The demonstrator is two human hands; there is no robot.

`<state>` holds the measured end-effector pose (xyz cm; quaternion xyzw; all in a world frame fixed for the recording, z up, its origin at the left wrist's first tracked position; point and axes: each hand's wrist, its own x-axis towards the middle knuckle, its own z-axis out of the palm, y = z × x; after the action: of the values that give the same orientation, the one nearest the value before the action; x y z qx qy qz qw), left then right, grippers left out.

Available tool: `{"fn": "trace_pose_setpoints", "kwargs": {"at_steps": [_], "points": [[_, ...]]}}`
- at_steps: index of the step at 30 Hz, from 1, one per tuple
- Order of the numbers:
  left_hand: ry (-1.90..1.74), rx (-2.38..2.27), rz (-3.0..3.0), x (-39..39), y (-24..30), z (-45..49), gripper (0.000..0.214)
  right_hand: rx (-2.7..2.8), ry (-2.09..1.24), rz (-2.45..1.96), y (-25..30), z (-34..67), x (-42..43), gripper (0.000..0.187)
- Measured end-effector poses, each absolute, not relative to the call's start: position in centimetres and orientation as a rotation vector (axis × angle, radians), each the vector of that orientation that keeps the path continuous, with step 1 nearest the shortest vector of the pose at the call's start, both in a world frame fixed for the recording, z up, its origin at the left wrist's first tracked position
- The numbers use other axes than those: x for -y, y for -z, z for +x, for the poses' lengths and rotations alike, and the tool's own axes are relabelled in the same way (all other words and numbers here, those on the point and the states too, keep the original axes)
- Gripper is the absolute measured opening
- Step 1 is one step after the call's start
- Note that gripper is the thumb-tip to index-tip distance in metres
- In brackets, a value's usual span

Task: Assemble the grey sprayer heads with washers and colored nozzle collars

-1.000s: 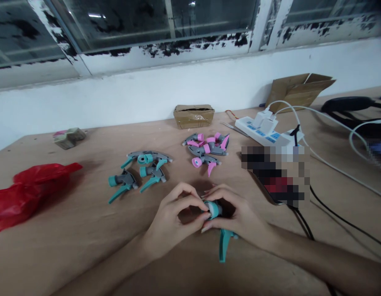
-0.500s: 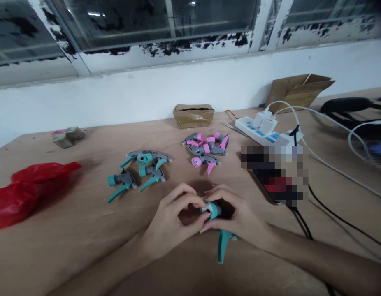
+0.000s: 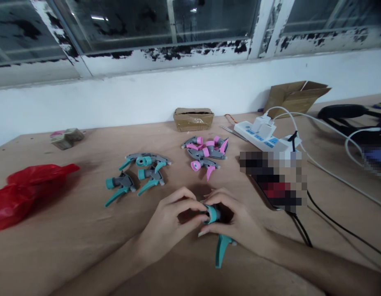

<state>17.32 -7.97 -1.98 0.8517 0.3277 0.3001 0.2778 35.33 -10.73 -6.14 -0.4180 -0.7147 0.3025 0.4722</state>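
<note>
A trigger sprayer head (image 3: 221, 248) with a teal collar, grey body and teal lever is held between both hands, low in front of me. My right hand (image 3: 240, 220) curls around its body from the right, with the lever sticking out below. The thumb and forefinger of my left hand (image 3: 172, 220) pinch at the collar's open end, which faces left. Fingertips partly hide the opening, so any small part inside it cannot be made out. Beyond my left hand lie several teal trigger sprayers (image 3: 152, 176). A group of pink trigger sprayers (image 3: 205, 154) lies farther back, right of them.
A red plastic bag (image 3: 39, 185) lies at the left. Against the wall stand a small cardboard box (image 3: 193, 121) and an open carton (image 3: 289, 98). The right side holds a white power strip (image 3: 255, 135), cables and a dark phone-like device (image 3: 267, 193), partly blurred out.
My left fingertips have shifted slightly at the collar, whose opening now shows less. The sprayer's lever has swung a little to the left. The view has tilted slightly upward.
</note>
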Motion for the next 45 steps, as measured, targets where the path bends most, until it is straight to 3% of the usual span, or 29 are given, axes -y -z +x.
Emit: {"fn": "trace_pose_setpoints", "kwargs": {"at_steps": [12,21,26,32,45], "points": [[-0.7,-0.82,2.291,7.9,1.6,17.1,0.007,1.804,-0.656,-1.067,5.9,35.4,11.1,0.032],[-0.613,-0.69,2.688,8.2,1.3,16.4,0.018,1.806,-0.903,-0.936,6.4,35.5,10.7,0.038],[-0.675,-0.91,2.307,8.0,1.4,17.2,0.005,1.792,-0.757,-0.948,6.4,35.4,10.8,0.034],[-0.752,-1.07,2.147,9.0,1.9,18.0,0.007,1.849,-0.51,-0.958,6.1,35.4,11.0,0.034],[-0.708,-0.909,2.239,8.4,3.5,17.2,0.008,1.883,-0.693,-1.156,6.2,35.4,11.0,0.032]]}}
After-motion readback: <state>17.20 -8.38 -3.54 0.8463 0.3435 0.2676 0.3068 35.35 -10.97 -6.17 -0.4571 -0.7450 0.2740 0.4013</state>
